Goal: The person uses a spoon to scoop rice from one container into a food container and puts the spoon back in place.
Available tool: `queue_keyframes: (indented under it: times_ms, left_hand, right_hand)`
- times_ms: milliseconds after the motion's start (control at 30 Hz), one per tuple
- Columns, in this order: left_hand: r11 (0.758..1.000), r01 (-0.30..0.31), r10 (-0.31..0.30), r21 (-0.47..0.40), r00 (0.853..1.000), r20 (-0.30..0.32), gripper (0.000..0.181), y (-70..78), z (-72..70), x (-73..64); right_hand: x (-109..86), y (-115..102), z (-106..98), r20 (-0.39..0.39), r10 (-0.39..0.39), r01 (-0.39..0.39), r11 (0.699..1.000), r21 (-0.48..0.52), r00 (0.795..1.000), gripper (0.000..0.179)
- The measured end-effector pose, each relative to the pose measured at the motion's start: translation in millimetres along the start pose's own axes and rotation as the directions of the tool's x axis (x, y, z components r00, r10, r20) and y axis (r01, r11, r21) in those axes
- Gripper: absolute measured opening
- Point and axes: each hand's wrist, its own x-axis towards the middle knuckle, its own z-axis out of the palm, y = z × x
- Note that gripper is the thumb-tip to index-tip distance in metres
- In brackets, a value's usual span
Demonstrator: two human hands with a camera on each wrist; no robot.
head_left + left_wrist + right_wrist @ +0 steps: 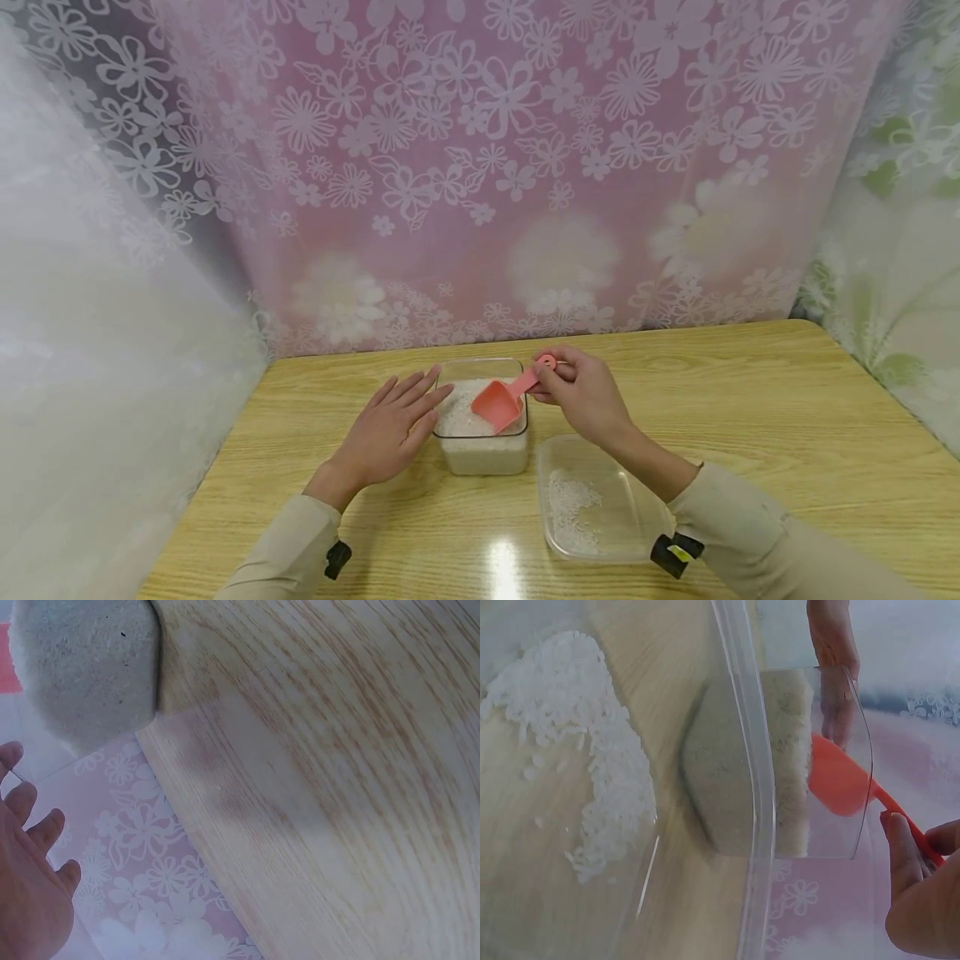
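Two hands show on my head feed, both at a clear, deep container [483,461] of white rice [456,415] standing on the wood-grain table [787,408]. With the right hand [588,398] I have the handle of a pink scoop [497,406] pinched between thumb and fingers, close to its holed end. The scoop slants, handle up to the right, bowl down within the container's rim; my right wrist view shows that bowl through the clear wall, right by the rice surface, and I cannot tell whether it digs in. The left hand [386,432] is ungripped, its fingers straight and spread at the container's left rim; I cannot make out how firmly they touch. Nearer to me and to the right, I see a shallow clear tray [630,508] with a small patch of grains [573,504] along its left side
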Motion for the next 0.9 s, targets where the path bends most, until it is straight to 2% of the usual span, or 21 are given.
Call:
queue_keyframes:
  times_ms: [167, 300, 800, 900]
  left_hand:
    - [1.000, 0.000, 0.000, -0.002, 1.000, 0.000, 0.046, 0.4, -0.4, 0.2]
    - [1.000, 0.006, -0.006, -0.001, 1.000, 0.008, 0.046, 1.3, -1.2, 0.6]
    - [1.000, 0.013, -0.013, -0.009, 1.000, 0.021, 0.047, 0.9, -0.6, 0.1]
    - [1.000, 0.013, -0.013, -0.011, 1.000, 0.022, 0.047, 1.1, -0.5, 0.1]
  right_hand:
    - [3.5, 6.1, -2.8, -0.017, 0.134, -0.132, 0.986, 0.105, 0.991, 0.028]
    - [4.1, 10.4, -4.7, -0.021, 0.212, -0.206, 0.965, 0.160, 0.977, 0.032]
    - [0.8, 11.6, -5.5, -0.028, 0.290, -0.275, 0.931, 0.240, 0.957, 0.036]
    - [0.1, 12.8, -7.0, -0.024, 0.311, -0.293, 0.917, 0.271, 0.950, 0.037]
